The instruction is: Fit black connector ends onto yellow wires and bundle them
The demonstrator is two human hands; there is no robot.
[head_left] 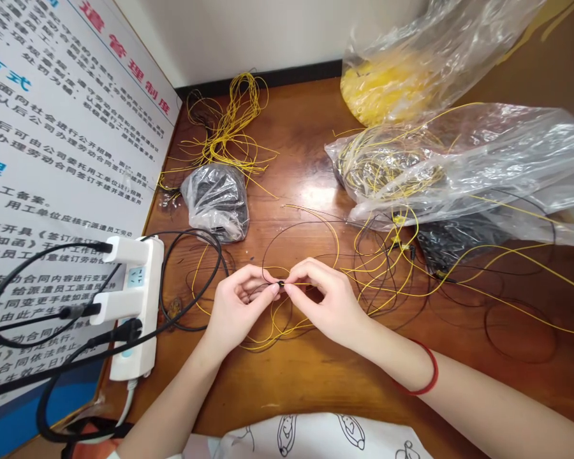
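Note:
My left hand [239,306] pinches a small black piece [280,284] between thumb and forefinger over the middle of the table. Fingertip to fingertip with it, my right hand [332,303] is closed in a pinch on a thin yellow wire [307,284]. The wire seems to meet the black piece; fingertips hide exactly how. Loose yellow and black wires [287,330] lie beneath and around both hands. More tangled wires [377,287] spread to the right of my right hand.
A white power strip [146,312] with plugs and black cables stands left. Behind are a yellow wire bundle [236,124] and a bag of black parts [215,201]. Clear plastic bags, one holding coiled wires [392,166] and one yellow material [382,89], lie at back right.

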